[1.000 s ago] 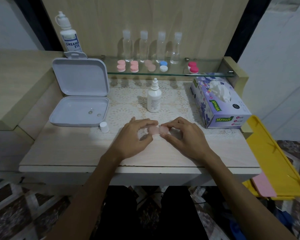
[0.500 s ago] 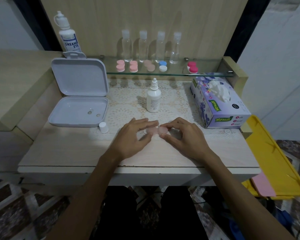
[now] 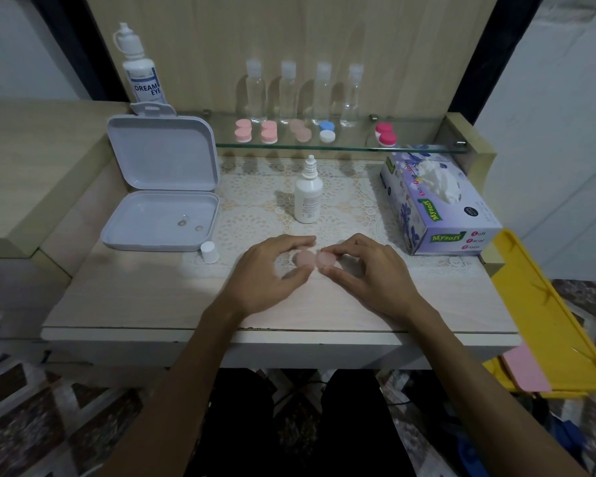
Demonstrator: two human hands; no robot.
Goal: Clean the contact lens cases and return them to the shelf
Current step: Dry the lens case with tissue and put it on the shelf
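Note:
A pale pink contact lens case (image 3: 315, 259) lies on the table between my hands. My left hand (image 3: 272, 273) pinches its left cap between thumb and fingers. My right hand (image 3: 365, 271) pinches its right cap the same way. On the glass shelf (image 3: 355, 148) stand several more cases: two pink (image 3: 243, 131) (image 3: 269, 131), one pale pink (image 3: 300, 130), one blue and white (image 3: 327, 131), one magenta (image 3: 386, 134). An uncapped white solution bottle (image 3: 308, 192) stands behind my hands, and its white cap (image 3: 209, 252) sits at the left.
An open grey box (image 3: 159, 218) holding two lenses lies at the left, with a Dream Eye bottle (image 3: 141, 72) behind it. Several clear bottles (image 3: 288, 91) line the shelf's back. A tissue box (image 3: 434, 204) is at the right, a yellow tray (image 3: 544, 315) beyond the table edge.
The hands stay on the pale pink case; the fingers have shifted slightly on the caps. Nothing else has moved.

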